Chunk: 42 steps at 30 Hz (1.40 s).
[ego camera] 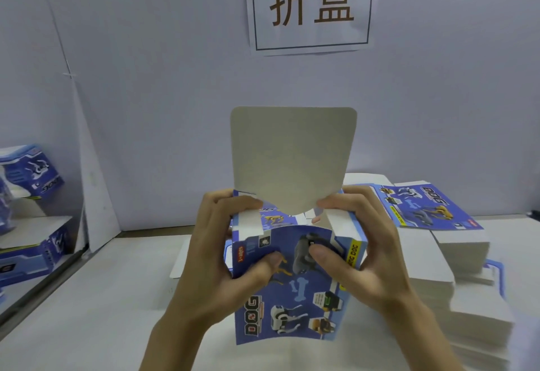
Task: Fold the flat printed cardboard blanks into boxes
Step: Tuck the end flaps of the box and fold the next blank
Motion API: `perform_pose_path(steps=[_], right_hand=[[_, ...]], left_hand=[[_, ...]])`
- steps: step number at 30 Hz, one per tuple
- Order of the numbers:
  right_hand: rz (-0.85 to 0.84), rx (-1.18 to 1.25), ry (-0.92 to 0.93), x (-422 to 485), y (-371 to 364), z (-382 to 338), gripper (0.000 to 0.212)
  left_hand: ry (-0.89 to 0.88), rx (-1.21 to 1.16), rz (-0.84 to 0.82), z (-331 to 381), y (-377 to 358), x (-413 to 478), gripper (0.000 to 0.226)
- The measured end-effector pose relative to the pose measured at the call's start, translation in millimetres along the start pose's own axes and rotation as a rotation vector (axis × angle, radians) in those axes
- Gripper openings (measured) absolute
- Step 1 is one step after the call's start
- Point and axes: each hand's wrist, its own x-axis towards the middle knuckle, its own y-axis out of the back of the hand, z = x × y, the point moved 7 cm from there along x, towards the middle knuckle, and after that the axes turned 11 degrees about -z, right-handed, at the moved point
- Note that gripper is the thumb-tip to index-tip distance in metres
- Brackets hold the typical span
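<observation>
Both hands [292, 253] grip half-folded box [295, 291], grey flap [292, 160] upright

At centre frame we grip a half-formed blue box [295, 265] with our left hand [222, 253] and right hand [362, 253], its grey flap [292, 160] standing upright.

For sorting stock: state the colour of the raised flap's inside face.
Plain grey-beige, unprinted, on the flap; head view.

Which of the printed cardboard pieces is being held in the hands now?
The half-formed box at centre, gripped by the left hand and right hand, grey flap upright. The flat blanks lie stacked at right.
</observation>
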Motion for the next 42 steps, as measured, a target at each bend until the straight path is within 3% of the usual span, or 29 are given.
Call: perform_pose_path(steps=[4,8,13,24,35,40,42], right_hand=[[0.015,0.023,0.001,-2,2,1,0.050],[-0.002,0.018,-0.020,-1,0,2,0.039],[0.006,0.037,-0.035,-2,0,3,0.044],[-0.010,0.035,-0.045,-1,-2,4,0.039],[-0.013,0.062,-0.059,-2,-6,6,0.038],[0.003,0.038,-0.066,0,-9,5,0.036],[0.080,-0.015,-0.065,0,-10,4,0.045]], left_hand=[[0.022,-0.073,-0.029,0,-1,0,0.055],[-0.007,-0.022,0.011,4,0,1,0.043],[0.033,-0.032,0.003,1,2,1,0.050],[0.005,-0.011,0.034,7,3,2,0.041],[0.091,-0.054,0.026,2,4,2,0.041],[0.117,0.037,0.046,2,7,4,0.045],[0.094,0.217,0.108,9,9,8,0.059]])
